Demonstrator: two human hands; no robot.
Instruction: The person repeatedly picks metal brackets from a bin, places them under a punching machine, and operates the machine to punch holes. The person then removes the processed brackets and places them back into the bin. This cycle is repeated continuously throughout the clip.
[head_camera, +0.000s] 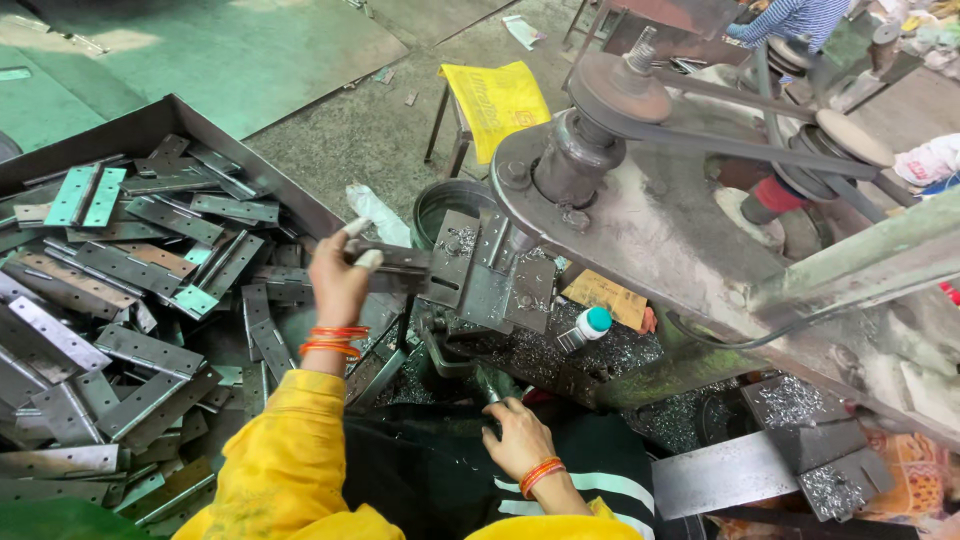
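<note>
Steel hinge (400, 268): stiff, weighty, probably sharp-edged; pinched at its end in left hand (338, 275); right hand (515, 435) curled low, contents unclear.

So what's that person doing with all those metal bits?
A person in yellow sleeves sits at a belt-driven drilling machine. The left hand holds a flat metal hinge plate out on the machine's work table, under the spindle. The right hand rests low on a dark lever below. A big tray on the left is heaped with hinge plates, and metal shavings lie around the base.
</note>
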